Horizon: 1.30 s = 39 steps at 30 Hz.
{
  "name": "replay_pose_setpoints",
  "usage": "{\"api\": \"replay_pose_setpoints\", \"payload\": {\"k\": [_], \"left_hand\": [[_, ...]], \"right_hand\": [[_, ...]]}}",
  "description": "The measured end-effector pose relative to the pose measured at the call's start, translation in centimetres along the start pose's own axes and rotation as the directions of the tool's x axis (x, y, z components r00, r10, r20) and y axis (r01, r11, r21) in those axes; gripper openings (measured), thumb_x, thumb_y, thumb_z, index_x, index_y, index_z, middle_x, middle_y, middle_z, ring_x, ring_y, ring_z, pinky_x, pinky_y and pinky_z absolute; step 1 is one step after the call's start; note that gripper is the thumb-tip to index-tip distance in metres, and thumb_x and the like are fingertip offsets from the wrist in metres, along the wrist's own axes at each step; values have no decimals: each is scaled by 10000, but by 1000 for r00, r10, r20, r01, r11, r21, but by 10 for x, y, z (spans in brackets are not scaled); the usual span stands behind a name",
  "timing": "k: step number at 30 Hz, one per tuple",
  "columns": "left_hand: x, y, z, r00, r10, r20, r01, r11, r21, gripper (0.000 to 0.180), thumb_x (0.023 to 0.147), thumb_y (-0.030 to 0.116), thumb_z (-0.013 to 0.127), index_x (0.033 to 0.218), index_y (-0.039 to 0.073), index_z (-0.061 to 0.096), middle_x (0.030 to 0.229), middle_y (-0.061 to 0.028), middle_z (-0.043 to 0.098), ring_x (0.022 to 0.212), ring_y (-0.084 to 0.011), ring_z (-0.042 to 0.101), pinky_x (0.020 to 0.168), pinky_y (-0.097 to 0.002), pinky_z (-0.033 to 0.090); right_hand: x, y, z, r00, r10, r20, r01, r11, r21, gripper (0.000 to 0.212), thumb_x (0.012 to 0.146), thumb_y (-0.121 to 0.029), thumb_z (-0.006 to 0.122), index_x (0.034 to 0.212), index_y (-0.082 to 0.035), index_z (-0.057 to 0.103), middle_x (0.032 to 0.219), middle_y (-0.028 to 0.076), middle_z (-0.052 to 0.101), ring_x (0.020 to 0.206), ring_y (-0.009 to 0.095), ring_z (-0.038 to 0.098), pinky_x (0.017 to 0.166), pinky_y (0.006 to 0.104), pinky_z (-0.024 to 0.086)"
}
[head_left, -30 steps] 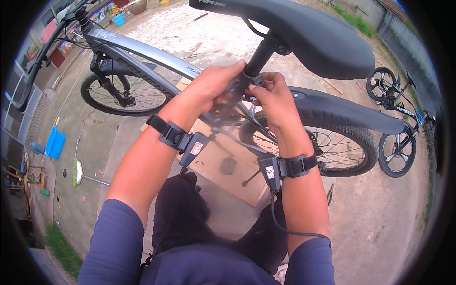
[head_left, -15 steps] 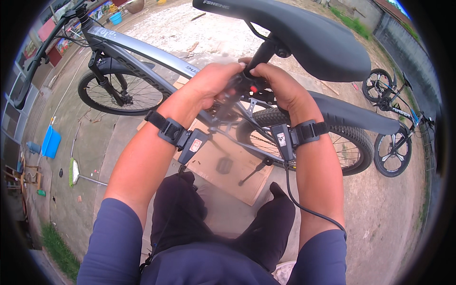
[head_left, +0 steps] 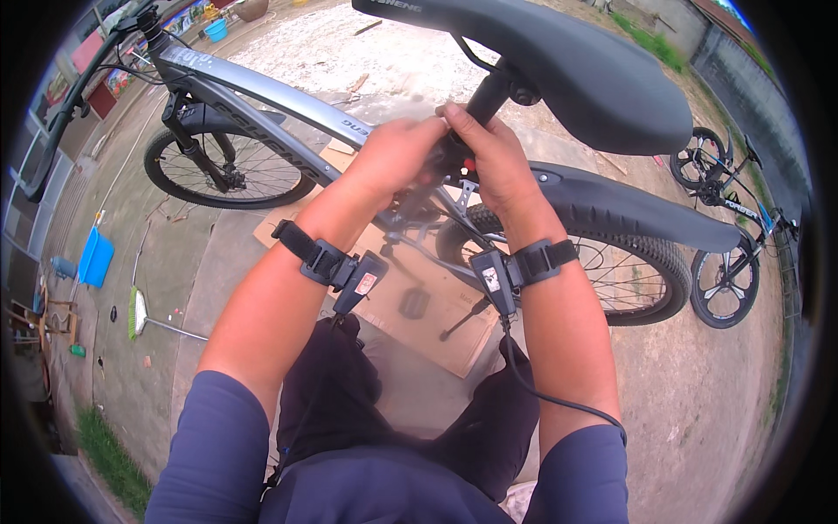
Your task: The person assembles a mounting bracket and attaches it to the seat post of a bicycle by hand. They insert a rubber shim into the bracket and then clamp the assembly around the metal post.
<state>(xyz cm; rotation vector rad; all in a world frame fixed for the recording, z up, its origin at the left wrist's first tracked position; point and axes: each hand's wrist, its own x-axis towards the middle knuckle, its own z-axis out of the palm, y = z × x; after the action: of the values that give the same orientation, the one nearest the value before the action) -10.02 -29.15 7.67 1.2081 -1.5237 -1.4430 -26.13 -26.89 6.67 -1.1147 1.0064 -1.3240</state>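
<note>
A grey mountain bike [head_left: 262, 92] stands across in front of me, with a black saddle [head_left: 559, 74] on a black seat post [head_left: 489, 98]. My left hand [head_left: 403, 155] is closed at the foot of the post, its fingertips hidden; whatever they hold is dark and blurred. On the other side my right hand [head_left: 499, 166] wraps round the post, thumb pointing up along it. Both thumbs nearly meet there. A small red part [head_left: 469, 164] shows between the hands, too small to name. The rear mudguard [head_left: 628, 207] stretches away beside my right hand.
Flattened cardboard [head_left: 428, 319] lies under the bike, with the kickstand [head_left: 463, 319] over it. A second bike [head_left: 724, 201] stands at the right near a wall [head_left: 751, 96]. At the left are a blue dustpan [head_left: 94, 258] and a green broom [head_left: 136, 313].
My right hand has shifted slightly left and its thumb now lies up along the post. The right forearm has swung inward. The left hand stays at nearly the same place.
</note>
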Motion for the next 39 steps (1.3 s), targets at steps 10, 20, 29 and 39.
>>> {"api": "replay_pose_setpoints", "payload": {"k": [10,20,29,39], "left_hand": [[-13,-3,9,999,39,-5,-39,997,-68,372,1001,389,515,972,47,658,810,-3,596,577,-109,521,499,-240,406],[-15,-4,2,987,156,-41,-127,909,397,427,1015,408,539,952,1,652,749,-37,613,647,-127,588,582,-300,475],[-45,-5,1,940,330,90,-324,772,548,366,991,343,492,1023,35,687,867,-197,703,855,-402,681,786,-477,532],[-44,-24,1,879,462,120,-439,683,583,296,1015,242,572,1231,51,641,917,-150,699,848,-318,681,773,-398,532]], "right_hand": [[-8,-8,-10,999,-32,15,34,978,-206,474,917,-334,782,1236,-9,650,1100,64,682,1005,148,618,885,294,488],[-19,-6,-14,962,-254,102,261,737,-624,463,801,-208,752,1184,7,605,1047,154,709,937,290,703,857,375,547],[-17,-19,-11,962,-177,209,267,780,-566,561,846,-337,816,1182,46,583,1057,138,675,1004,188,646,880,343,537],[-6,-1,-13,950,-265,165,307,694,-652,540,840,-258,771,1215,66,556,1083,151,667,1013,213,656,915,360,531]]}}
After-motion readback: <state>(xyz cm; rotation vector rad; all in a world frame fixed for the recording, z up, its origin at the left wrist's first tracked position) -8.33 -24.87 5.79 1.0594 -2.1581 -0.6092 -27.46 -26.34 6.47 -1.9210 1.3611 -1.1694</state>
